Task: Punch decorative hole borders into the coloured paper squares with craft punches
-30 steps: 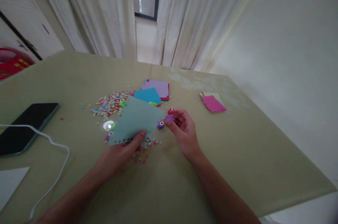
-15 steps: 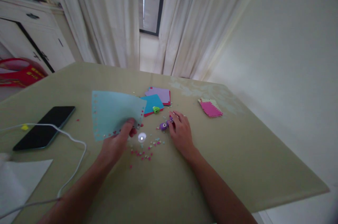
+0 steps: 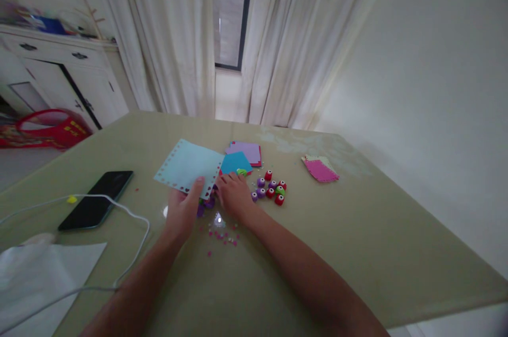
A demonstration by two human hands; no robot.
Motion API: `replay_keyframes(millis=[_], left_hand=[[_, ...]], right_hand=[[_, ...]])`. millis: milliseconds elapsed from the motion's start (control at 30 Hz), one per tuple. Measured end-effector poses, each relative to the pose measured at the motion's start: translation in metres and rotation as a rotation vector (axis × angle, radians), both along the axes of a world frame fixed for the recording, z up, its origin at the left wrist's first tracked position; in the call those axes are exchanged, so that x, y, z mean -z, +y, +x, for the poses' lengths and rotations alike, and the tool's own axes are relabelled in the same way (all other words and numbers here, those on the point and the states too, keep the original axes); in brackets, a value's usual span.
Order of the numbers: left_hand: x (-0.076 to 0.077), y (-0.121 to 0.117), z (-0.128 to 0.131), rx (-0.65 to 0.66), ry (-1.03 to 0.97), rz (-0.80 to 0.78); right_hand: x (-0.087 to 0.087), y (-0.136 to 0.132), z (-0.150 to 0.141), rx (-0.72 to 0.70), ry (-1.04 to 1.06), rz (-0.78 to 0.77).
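Note:
My left hand (image 3: 184, 210) pinches a light blue sheet of paper (image 3: 190, 165) at its near edge, thumb on top. Small round holes run along the sheet's edges. My right hand (image 3: 235, 194) is at the sheet's right corner with its fingers bent; what they hold, if anything, is hidden. Purple pieces (image 3: 209, 203) show partly below the sheet, between my hands. Just right of my right hand lie several small red, purple and green pieces with white eye-like dots (image 3: 271, 192). Tiny pink and pale paper dots (image 3: 223, 236) are scattered on the table in front.
Blue paper (image 3: 237, 161) with a green piece (image 3: 242, 172) and a lilac stack (image 3: 248, 152) lie behind my hands. Pink sheets (image 3: 321, 170) lie at the right. A phone (image 3: 97, 199), a white cable (image 3: 130, 212) and white paper (image 3: 79, 263) occupy the left.
My right hand has moved left from the purple pieces to the sheet's corner, uncovering several eye-dotted pieces. The blue sheet has turned and tilted flatter. The view has shifted slightly.

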State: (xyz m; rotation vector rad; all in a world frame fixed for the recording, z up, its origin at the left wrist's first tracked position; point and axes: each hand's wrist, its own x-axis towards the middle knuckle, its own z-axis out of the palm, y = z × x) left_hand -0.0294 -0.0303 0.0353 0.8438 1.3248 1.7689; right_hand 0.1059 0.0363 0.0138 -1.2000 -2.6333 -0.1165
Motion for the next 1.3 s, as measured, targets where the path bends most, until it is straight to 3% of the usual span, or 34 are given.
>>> replay_keyframes(millis=[133,200,300,433,500,600,833,1100,1300], left_hand=[[0.000,-0.004,0.005,0.173,0.027,-0.104],[0.000,-0.008,0.011,0.233,-0.010,-0.141],[0.002,-0.013,0.022,0.287,-0.025,-0.130],[0.006,-0.018,0.032,0.362,0.148,-0.170],[0.008,-0.018,0.034,0.380,0.273,-0.166],[0.010,-0.017,0.035,0.382,0.384,-0.157],[0.007,-0.017,0.033,0.382,0.498,-0.149],[0.010,-0.025,0.039,0.434,0.524,-0.188],[0.000,-0.023,0.032,0.372,0.502,-0.220]], right_hand=[[-0.004,-0.019,0.033,-0.026,-0.029,-0.015],[-0.009,-0.035,0.061,-0.025,0.063,-0.033],[-0.013,-0.054,0.097,0.025,0.478,-0.192],[-0.006,-0.056,0.112,0.133,1.171,-0.642],[-0.003,-0.053,0.108,0.169,1.380,-0.775],[-0.003,-0.049,0.103,0.197,1.545,-0.817],[-0.001,-0.046,0.106,0.227,1.567,-0.869],[-0.001,-0.053,0.102,0.265,1.548,-0.817],[-0.007,-0.052,0.107,0.249,1.511,-0.849]])
